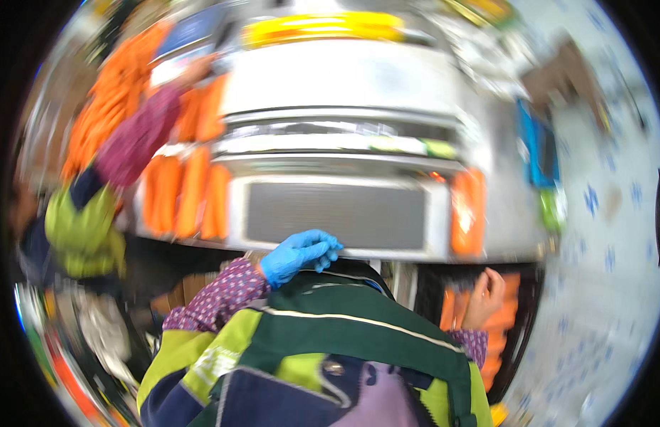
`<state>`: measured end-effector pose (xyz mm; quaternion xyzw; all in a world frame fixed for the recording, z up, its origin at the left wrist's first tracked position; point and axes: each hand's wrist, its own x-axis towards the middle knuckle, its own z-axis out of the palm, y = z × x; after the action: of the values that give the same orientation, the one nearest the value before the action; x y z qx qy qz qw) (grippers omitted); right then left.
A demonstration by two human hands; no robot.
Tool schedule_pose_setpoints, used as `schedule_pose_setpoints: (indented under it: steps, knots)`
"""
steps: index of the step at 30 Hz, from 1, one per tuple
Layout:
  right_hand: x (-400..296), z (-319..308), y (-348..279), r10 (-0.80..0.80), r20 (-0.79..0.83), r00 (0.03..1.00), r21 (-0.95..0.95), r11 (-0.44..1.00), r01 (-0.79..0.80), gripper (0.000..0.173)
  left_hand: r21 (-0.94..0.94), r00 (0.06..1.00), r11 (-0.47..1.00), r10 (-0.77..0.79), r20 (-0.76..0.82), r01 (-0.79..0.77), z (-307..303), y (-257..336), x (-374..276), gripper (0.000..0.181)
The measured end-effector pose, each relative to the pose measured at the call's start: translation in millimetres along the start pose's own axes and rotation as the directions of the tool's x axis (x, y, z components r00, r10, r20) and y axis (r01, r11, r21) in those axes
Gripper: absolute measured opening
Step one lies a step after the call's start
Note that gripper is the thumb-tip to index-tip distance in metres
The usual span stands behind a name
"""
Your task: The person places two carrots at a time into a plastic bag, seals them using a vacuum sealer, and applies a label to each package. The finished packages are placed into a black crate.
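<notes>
My left hand [303,257], in a blue glove, hovers at the front edge of a film-wrapping machine, beside its grey plate [335,216]; the fingers are loosely bent and nothing shows in them. My bare right hand [486,299] is over a dark crate at the lower right, its fingers half curled, with no object visible in it. Wrapped packs of carrots [493,341] lie in that crate. One more wrapped carrot pack [468,213] rests on the metal table, right of the plate. Behind the plate a roll of film [308,142] spans the machine.
Unwrapped carrot portions [188,197] stand in rows left of the machine, with a heap of loose carrots [114,101] behind. A co-worker's sleeve [140,136] reaches in there. A blue object [538,144] lies on the right edge of the metal table [506,213]. The picture is blurred.
</notes>
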<state>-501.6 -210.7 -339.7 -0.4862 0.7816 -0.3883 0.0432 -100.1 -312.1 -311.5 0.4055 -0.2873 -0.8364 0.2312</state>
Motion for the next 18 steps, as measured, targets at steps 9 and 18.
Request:
schedule_pose_setpoints:
  steps: [9, 18]
  knots:
    - [82.0, 254.9, -323.9, -0.699, 0.630, 0.338, 0.716, 0.691, 0.095, 0.017, 0.013, 0.207, 0.743, 0.204, -0.957, -0.670, -177.2, -22.5, -33.7, 0.021]
    - [73.2, 535.6, -461.7, -0.759, 0.649, -0.044, 0.513, 0.394, 0.763, 0.019, 0.083, 0.038, 0.762, 0.139, -0.990, -0.642, -281.8, 29.6, -43.3, 0.013]
